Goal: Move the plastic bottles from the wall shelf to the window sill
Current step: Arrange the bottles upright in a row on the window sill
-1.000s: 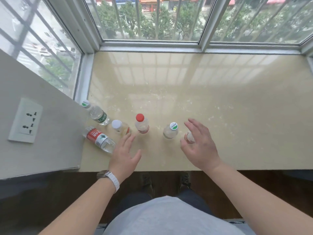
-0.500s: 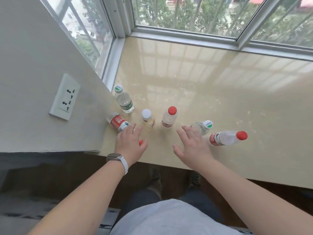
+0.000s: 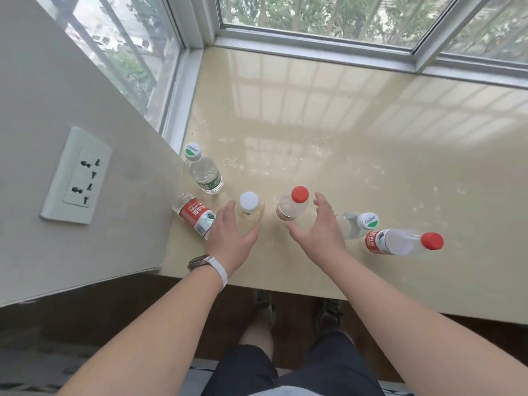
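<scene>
Plastic bottles [image 3: 293,207] are seen on the window sill [image 3: 314,132], just beyond the released, empty fingers [image 3: 226,217] of left hand [image 3: 228,238] and right hand [image 3: 321,232]. Light and slippery, they are judged best gripped mid-body.

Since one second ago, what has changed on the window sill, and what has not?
The right hand came off the far-right red-capped bottle and moved left past the nearby green-capped bottle; its fingers are open, holding nothing. The left hand remains open beside the white-capped bottle. The other bottles have not moved.
</scene>
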Action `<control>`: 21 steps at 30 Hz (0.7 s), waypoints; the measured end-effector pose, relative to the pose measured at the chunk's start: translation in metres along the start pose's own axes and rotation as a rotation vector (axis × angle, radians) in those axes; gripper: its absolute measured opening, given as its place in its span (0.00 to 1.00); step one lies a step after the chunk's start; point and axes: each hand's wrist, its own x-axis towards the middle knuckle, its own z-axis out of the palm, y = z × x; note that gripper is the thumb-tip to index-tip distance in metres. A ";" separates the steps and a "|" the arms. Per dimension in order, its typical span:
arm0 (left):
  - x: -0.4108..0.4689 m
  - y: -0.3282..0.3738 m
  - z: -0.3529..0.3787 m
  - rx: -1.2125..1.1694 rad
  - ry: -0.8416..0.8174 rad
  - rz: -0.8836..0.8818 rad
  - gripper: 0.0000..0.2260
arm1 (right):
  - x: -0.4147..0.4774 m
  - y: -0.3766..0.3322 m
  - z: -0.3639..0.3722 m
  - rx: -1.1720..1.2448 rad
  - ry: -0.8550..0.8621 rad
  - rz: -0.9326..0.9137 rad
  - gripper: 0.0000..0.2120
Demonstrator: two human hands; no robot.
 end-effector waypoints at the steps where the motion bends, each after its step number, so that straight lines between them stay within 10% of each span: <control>1: 0.004 0.000 0.002 -0.069 0.006 -0.023 0.40 | 0.005 0.001 0.003 0.055 0.003 0.000 0.46; 10: 0.029 -0.004 0.024 -0.252 0.031 -0.092 0.40 | 0.035 -0.002 0.027 0.260 0.033 -0.036 0.36; 21: 0.056 0.006 0.017 -0.381 0.198 -0.118 0.18 | 0.054 -0.015 0.028 0.279 0.078 -0.067 0.28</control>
